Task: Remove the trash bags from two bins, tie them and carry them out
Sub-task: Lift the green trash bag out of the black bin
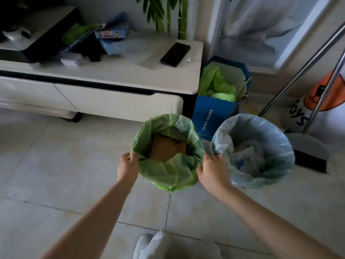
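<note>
Two bins stand side by side on the tiled floor, just in front of a low white cabinet (104, 75). The nearer one is lined with a green trash bag (168, 171), brown cardboard (164, 149) lying inside it. The left hand (127, 168) is at the bag's left rim, fingers curled onto the plastic edge; the right hand (212, 168) is at the right rim, thumb on the green plastic – whether its fingers actually pinch the bag I cannot tell. Just beside it sits the pale blue trash bag (261, 146) in its own bin, untouched, crumpled plastic inside. A dark phone (175, 54) lies on the cabinet top – a blue paper bag (214, 113) stands behind the bins
</note>
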